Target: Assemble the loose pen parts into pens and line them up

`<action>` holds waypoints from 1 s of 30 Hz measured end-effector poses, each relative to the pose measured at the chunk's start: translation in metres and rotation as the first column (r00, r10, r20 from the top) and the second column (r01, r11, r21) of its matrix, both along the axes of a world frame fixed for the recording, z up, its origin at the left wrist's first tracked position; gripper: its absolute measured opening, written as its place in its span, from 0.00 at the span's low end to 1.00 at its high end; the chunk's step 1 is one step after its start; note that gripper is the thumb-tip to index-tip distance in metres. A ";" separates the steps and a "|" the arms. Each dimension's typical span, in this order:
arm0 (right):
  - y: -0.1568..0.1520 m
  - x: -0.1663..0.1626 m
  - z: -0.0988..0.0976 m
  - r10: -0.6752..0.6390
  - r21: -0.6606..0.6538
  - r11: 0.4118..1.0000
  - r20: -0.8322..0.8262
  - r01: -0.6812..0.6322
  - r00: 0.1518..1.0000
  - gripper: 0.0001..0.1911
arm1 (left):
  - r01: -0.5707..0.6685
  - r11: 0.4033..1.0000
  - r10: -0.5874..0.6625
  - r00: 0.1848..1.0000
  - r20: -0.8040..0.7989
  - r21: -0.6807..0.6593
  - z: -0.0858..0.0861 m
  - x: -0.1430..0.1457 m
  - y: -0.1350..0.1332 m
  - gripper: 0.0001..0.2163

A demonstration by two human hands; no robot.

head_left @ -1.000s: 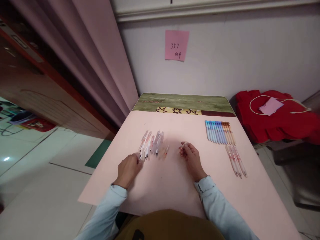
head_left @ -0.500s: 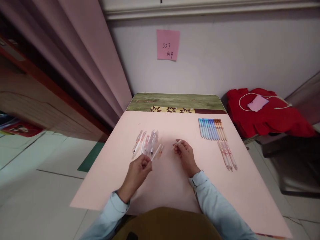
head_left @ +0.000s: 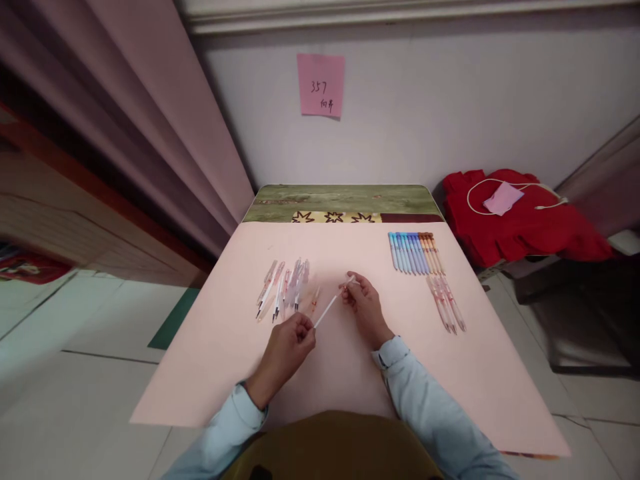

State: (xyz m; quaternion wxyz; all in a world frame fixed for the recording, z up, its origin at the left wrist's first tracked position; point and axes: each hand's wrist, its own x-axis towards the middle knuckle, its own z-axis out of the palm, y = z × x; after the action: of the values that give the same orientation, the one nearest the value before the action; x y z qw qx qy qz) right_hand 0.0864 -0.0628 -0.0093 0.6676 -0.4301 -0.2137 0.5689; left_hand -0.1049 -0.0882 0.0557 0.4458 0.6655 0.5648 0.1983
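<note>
My left hand (head_left: 287, 343) pinches the lower end of a thin white pen refill (head_left: 327, 309) over the middle of the pink sheet. The refill slants up to the right and its far end reaches my right hand (head_left: 367, 310). Between the fingertips of that hand is a small pale, see-through pen part (head_left: 351, 279). Whether the refill sits inside the part or only touches it, I cannot tell. Loose white refills and clear barrels (head_left: 285, 283) lie to the left, beyond my left hand. A small clear pen part with orange (head_left: 315, 300) lies just beyond the refill.
Blue and orange pens (head_left: 413, 253) lie in a neat row at the far right of the pink sheet (head_left: 415, 393). Below them are several clear pink pens (head_left: 446, 305). A red cloth (head_left: 530, 237) with a white cable lies beyond the right edge. A wall stands behind the table.
My left hand has moved the refill right, closing the gap to the part in my right hand. The whole view has shifted slightly.
</note>
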 end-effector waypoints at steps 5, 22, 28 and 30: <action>0.000 0.001 -0.003 0.012 0.010 1.000 0.013 -0.013 1.000 0.22 | 0.016 1.000 -0.016 1.000 -0.006 0.018 -0.004 0.001 0.002 0.06; -0.003 0.001 0.001 0.218 0.055 0.975 -0.058 -0.215 0.974 0.13 | 0.004 0.865 0.275 0.833 0.480 -0.502 -0.001 0.029 0.007 0.14; -0.006 0.002 0.004 0.364 0.066 0.930 -0.021 -0.362 0.931 0.12 | -0.009 0.859 0.316 0.797 0.515 -0.513 -0.003 0.034 0.005 0.14; -0.008 0.002 0.004 0.430 0.069 0.901 0.001 -0.429 0.903 0.13 | -0.005 0.866 0.305 0.797 0.522 -0.500 -0.005 0.034 0.004 0.14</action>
State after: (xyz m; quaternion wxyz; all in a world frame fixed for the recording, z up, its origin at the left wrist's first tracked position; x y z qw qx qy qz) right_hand 0.0883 -0.0704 -0.0052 0.5416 -0.3456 -0.3177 0.6973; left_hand -0.0705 -0.0837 0.0504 0.7278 0.3916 0.4850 0.2859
